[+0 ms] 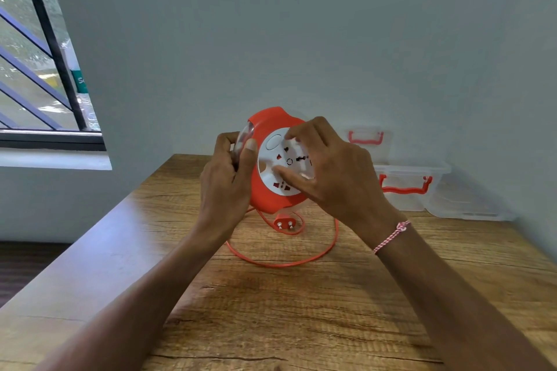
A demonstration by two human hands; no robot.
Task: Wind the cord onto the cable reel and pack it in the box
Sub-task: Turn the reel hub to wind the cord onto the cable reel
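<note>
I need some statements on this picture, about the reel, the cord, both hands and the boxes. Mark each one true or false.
1. The left hand grips the edge of the cable reel. True.
2. The cord is fully wound onto the reel. False: a loop of it lies on the wooden table, and so does the plug.
3. The right hand lies flat on the table. False: its fingers and thumb are on the reel's white socket face.
4. Clear boxes with red handles stand at the back right, by the wall. True.
5. The reel is packed in a box. False: both hands hold it above the table.
</note>
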